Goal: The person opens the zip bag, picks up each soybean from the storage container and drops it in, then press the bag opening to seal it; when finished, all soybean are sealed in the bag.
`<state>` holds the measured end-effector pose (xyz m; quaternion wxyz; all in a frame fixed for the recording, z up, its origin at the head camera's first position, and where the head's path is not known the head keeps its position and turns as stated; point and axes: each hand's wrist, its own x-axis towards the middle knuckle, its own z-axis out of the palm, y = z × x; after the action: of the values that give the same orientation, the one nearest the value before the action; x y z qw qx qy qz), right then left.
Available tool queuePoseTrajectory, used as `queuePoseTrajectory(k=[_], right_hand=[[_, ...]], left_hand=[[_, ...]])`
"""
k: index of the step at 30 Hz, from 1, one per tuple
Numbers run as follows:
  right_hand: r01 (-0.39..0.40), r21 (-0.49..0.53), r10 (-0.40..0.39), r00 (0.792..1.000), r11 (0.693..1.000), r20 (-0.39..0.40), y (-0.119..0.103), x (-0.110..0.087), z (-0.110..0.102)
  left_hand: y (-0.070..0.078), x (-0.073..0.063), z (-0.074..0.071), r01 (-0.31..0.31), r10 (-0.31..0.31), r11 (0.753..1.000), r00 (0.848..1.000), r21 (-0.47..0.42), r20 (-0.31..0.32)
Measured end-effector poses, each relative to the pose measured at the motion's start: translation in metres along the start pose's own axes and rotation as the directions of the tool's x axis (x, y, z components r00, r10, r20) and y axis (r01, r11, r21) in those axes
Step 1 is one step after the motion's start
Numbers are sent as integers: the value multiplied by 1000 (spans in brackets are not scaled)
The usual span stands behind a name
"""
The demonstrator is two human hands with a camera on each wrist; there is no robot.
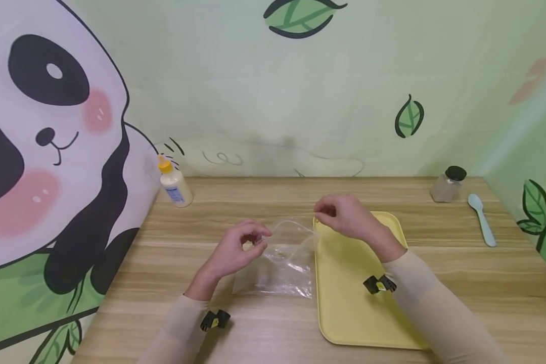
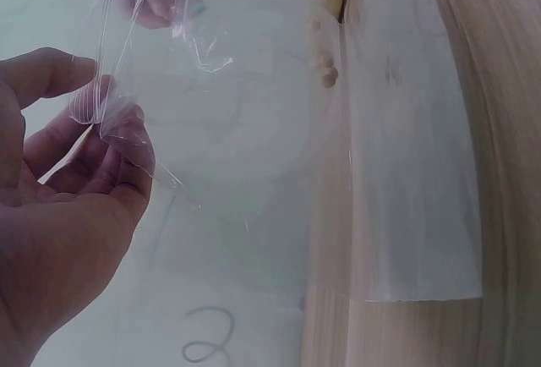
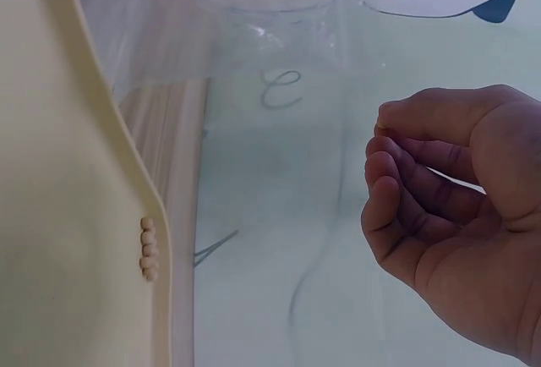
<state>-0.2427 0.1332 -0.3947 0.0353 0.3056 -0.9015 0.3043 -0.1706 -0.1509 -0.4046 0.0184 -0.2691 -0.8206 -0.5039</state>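
The rectangular plastic tray point(image 1: 346, 288) is plain soft yellow, and the small round beads point(image 3: 149, 249) along its inner edge are pale tan. Left of the tray, the flat plastic bag point(image 1: 277, 278) is clear and colourless, with white glints. Under the tray, the wooden surface point(image 1: 264, 331) is light brown with streaky grain. Far left of the tray, the creamy-white bottle point(image 1: 177, 188) has an orange-yellow cap point(image 1: 166, 167) and a blue label point(image 1: 175, 195). Right of the tray, the clear greyish jar point(image 1: 443, 189) wears a black lid point(image 1: 456, 173); the plastic spoon point(image 1: 483, 222) is pale blue. Behind the tray, the pale green wall point(image 1: 236, 101) carries black-outlined green leaves point(image 1: 299, 16) and a black-and-white, pink-cheeked panda point(image 1: 65, 136).
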Motion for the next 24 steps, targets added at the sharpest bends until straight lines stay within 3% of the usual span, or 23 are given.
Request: queuePoseTrajectory(k=[24], right_hand=[[130,29,-130,991,991,-8,-37,2,10]], left_hand=[[-1,1,-1,-8,8,1000,1000,6,3]])
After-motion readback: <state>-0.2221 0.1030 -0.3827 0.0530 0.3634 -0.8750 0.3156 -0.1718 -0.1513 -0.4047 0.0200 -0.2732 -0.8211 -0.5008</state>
